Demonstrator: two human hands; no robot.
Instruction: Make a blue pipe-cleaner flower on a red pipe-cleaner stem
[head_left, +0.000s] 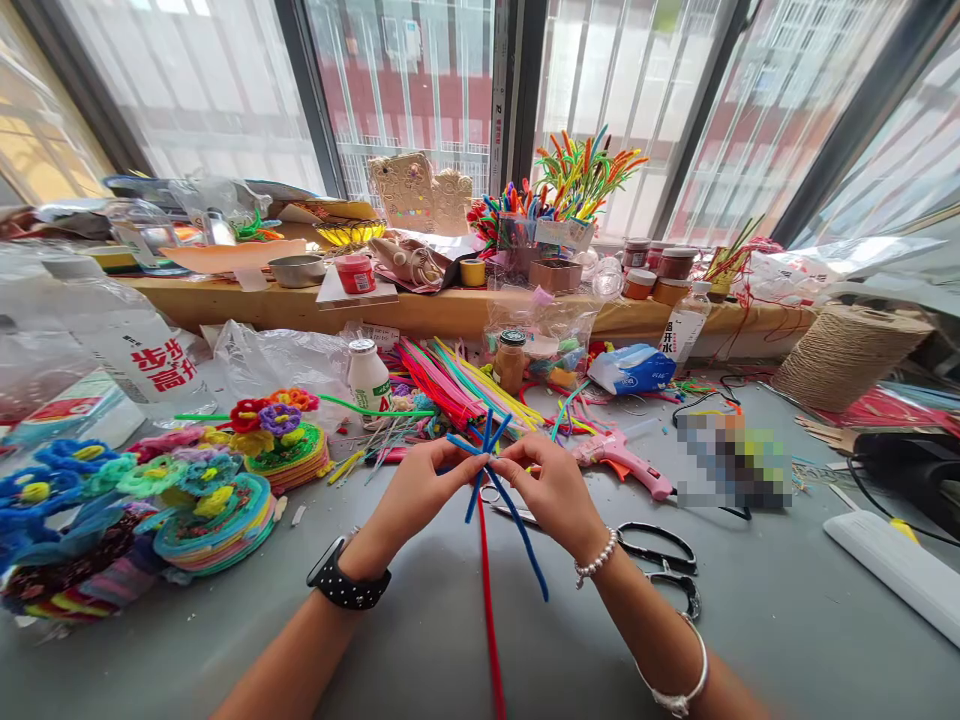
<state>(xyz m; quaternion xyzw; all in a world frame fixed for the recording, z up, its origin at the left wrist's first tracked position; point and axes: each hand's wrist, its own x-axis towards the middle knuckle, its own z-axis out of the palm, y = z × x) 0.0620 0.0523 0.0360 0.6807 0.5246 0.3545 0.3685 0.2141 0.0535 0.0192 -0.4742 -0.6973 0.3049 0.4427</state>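
Blue pipe cleaners [529, 545], crossed at one point with several arms sticking out, are held up over the grey table [420, 640]. My left hand [424, 495] pinches them near the crossing, thumb and fingertips together. From the other side, my right hand [551, 490] pinches them at the same crossing, its fingertips almost touching the left ones. One long blue arm hangs down beneath the right hand. Below the hands a red pipe cleaner [489, 610] runs toward the table's front edge. Black-handled scissors [660, 550] lie beside my right wrist, their blades partly hidden.
Fuzzy flower baskets [214, 525] stand at the left. Behind the hands lie loose pipe cleaners [442, 385], a white bottle [369, 378] and a glass jar [510, 362]. A pink glue gun [626, 462] is right of the hands; a twine spool [847, 355] stands farther right.
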